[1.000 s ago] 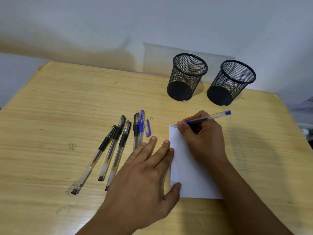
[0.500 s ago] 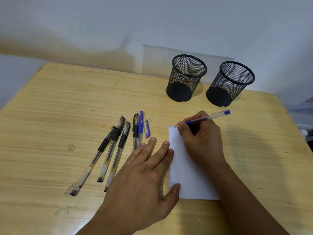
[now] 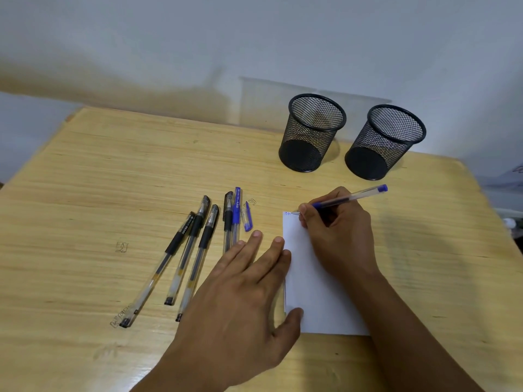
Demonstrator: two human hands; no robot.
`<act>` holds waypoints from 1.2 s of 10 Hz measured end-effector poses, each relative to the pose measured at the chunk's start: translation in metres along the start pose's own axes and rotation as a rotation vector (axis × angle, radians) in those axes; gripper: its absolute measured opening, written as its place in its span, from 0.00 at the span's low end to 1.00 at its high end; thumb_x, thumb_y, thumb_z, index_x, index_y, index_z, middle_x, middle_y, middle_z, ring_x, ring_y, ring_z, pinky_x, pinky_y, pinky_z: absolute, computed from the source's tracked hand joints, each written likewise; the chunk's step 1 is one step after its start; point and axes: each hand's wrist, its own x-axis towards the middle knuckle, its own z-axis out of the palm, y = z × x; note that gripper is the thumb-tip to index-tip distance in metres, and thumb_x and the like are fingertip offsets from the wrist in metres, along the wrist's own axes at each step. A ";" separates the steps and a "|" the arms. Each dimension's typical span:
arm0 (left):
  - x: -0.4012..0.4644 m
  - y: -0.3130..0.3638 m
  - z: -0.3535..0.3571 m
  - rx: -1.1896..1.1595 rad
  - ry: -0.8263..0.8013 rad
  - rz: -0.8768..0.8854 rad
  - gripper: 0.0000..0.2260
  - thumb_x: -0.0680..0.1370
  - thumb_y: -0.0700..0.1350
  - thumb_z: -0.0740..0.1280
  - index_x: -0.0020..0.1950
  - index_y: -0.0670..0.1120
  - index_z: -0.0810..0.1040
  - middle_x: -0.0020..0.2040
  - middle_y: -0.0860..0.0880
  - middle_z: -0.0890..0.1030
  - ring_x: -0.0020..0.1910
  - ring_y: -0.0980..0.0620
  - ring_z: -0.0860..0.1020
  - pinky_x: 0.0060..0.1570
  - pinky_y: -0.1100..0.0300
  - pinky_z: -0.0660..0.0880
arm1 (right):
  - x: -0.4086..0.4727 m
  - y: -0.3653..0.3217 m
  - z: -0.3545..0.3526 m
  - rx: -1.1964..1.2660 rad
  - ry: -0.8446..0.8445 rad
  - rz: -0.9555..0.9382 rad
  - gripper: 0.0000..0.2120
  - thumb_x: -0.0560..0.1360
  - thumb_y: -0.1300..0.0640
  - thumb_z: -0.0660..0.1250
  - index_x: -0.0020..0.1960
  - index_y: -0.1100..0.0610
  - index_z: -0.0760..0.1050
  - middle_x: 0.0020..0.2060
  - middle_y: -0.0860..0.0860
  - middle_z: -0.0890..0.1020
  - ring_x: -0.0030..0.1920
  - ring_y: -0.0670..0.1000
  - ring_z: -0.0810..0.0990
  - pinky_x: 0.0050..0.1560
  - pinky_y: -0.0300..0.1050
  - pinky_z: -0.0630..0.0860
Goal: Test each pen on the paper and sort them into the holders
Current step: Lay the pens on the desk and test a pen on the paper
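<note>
Five pens (image 3: 198, 250) lie fanned on the wooden table (image 3: 113, 179) as a person tests a sixth: the right hand (image 3: 336, 230) pinches a blue pen (image 3: 343, 198), its tip on the far left corner of a white paper (image 3: 314, 292), where small blue marks already show. The left hand (image 3: 240, 295) lies flat with fingers straight, fingertips and thumb pressing the sheet's left edge while the palm rests on the table. A loose blue cap (image 3: 247, 219) sits just beside the waiting pens, which lie close under the left hand's fingers. Two black mesh holders, the left holder (image 3: 311, 134) and the right holder (image 3: 386, 142), stand upright and apparently unfilled at the table's far side, near the wall. The writing is crowded into the sheet's corner, so the tip could run off onto the wood; if the pressing hand lifts, the paper would likely slide under the stroke. A careless sweep of the left hand could scatter the pens or roll the cap away. Bare wood stretches between the writing hand and the holders, leaving a clear path for the drop, though the right holder stands close to the far right corner and a knock might tip it.
</note>
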 end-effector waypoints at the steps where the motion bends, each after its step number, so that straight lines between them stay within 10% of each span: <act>1: 0.000 0.000 0.000 0.007 0.003 0.004 0.31 0.75 0.65 0.58 0.73 0.50 0.69 0.76 0.54 0.65 0.78 0.51 0.54 0.73 0.52 0.54 | 0.000 0.001 0.001 -0.011 0.005 0.001 0.05 0.75 0.56 0.71 0.46 0.55 0.76 0.35 0.39 0.79 0.39 0.31 0.78 0.37 0.22 0.71; 12: -0.001 -0.001 0.003 0.015 0.008 0.003 0.32 0.75 0.65 0.57 0.74 0.50 0.67 0.76 0.54 0.63 0.78 0.52 0.53 0.73 0.52 0.55 | 0.001 0.000 -0.003 -0.006 0.007 -0.006 0.05 0.75 0.56 0.71 0.46 0.57 0.75 0.34 0.41 0.80 0.39 0.32 0.79 0.35 0.23 0.71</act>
